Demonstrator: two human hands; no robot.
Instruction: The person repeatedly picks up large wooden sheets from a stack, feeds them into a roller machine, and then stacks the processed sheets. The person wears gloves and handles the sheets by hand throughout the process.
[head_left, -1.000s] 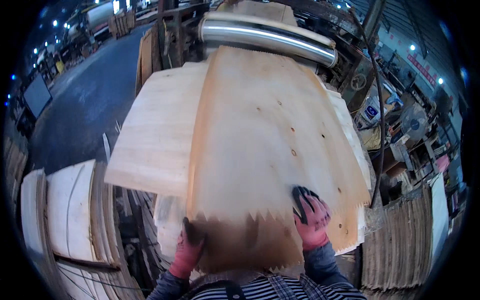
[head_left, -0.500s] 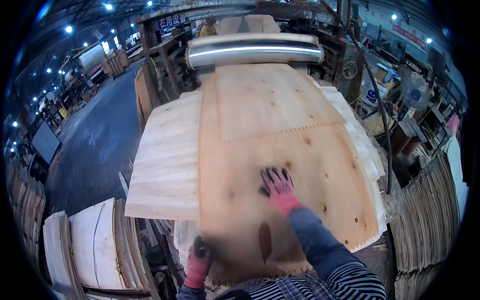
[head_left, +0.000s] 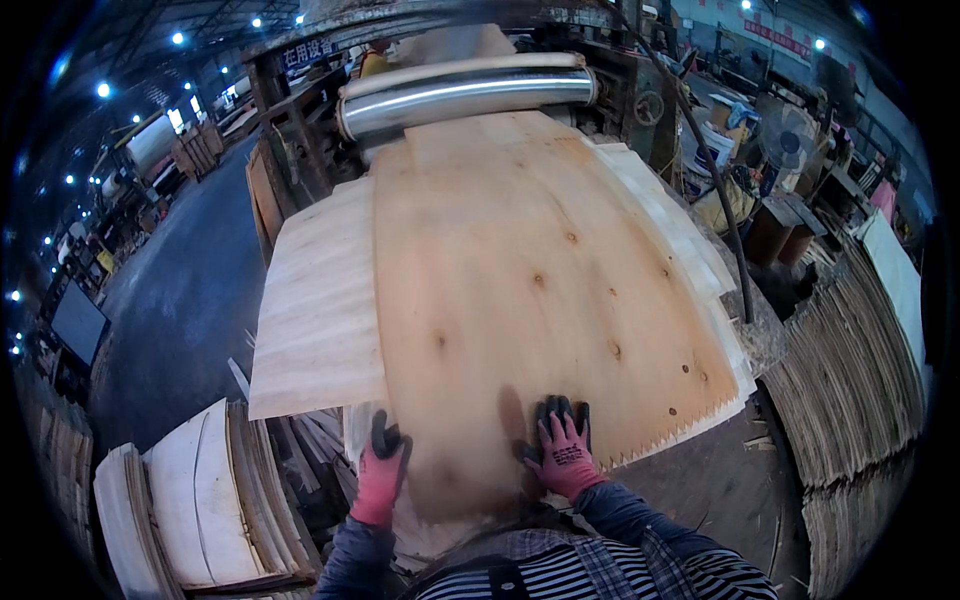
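Think of the view as a clock. A big tan wood sheet [head_left: 480, 230] with brown spots fills the middle and reaches up toward 12 o'clock. A shiny roller [head_left: 470, 103] sits at 12, just past the sheet's far end.

The left hand [head_left: 381, 470], in a pink glove with dark fingertips, is at 7 o'clock, by the sheet's left edge. I cannot tell if it pinches the edge or only touches it. The right hand [head_left: 564, 450], in the same kind of glove, is at 5 o'clock. It lies on top of the sheet with its fingers a little spread and its thumb out to the side.

A pale wood sheet [head_left: 315, 300] sticks out at 9. One wood pile [head_left: 205, 500] stands at 8, and another stack [head_left: 850, 370] between 3 and 4. A fan [head_left: 787, 140] is at 2.
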